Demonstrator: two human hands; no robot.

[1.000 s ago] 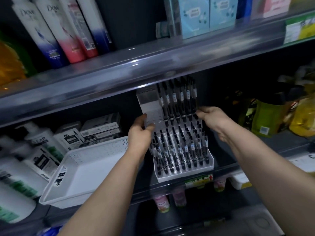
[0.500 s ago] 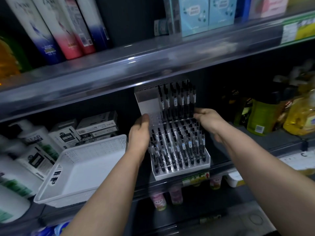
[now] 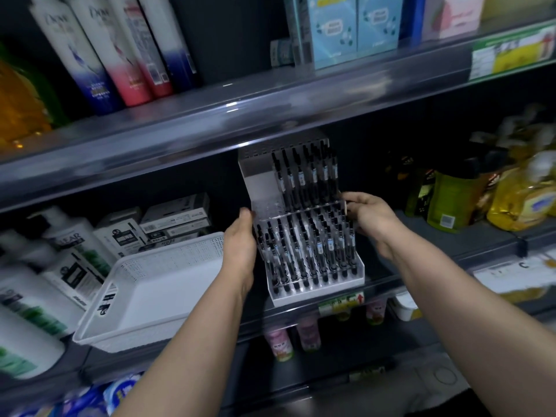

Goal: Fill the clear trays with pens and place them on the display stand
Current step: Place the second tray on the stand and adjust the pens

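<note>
Head view: we look into dim shop shelves, and the white stand (image 3: 316, 291) sits at the front of the middle shelf (image 3: 451, 248), stepped in tiers of black pens (image 3: 304, 182) standing upright. We have 2 hands on the clear tray (image 3: 270, 210) at the stand's middle tier, which is full of pens and tilts back toward the upper row. Our right hand (image 3: 371, 219) pinches the tray's right edge, with curled fingers in front and the thumb on top. Our left hand (image 3: 240, 245) lies against the tray's left side with the thumb up by its corner. Its fingers are hidden behind the hand, so we cannot tell whether they grip. In the upper tier the pens fill the right part.

Just left of the stand, a white basket (image 3: 150, 296) juts over the shelf edge, with a black-and-white sticker on its side. Behind it lie flat boxes (image 3: 174, 219) with barcodes, their print too blurred to read, and a white bottle (image 3: 69, 239) marked "CLEAR". On the shelf above we read "Dove" on tall white bottles (image 3: 60, 40) that fade to blue or pink, with pale blue packs (image 3: 349, 28) to their right. Right of the stand stand a green bottle (image 3: 451, 200) and yellow bottles (image 3: 526, 200). Under the stand, a shelf label (image 3: 343, 302) shows a red arrow.
</note>
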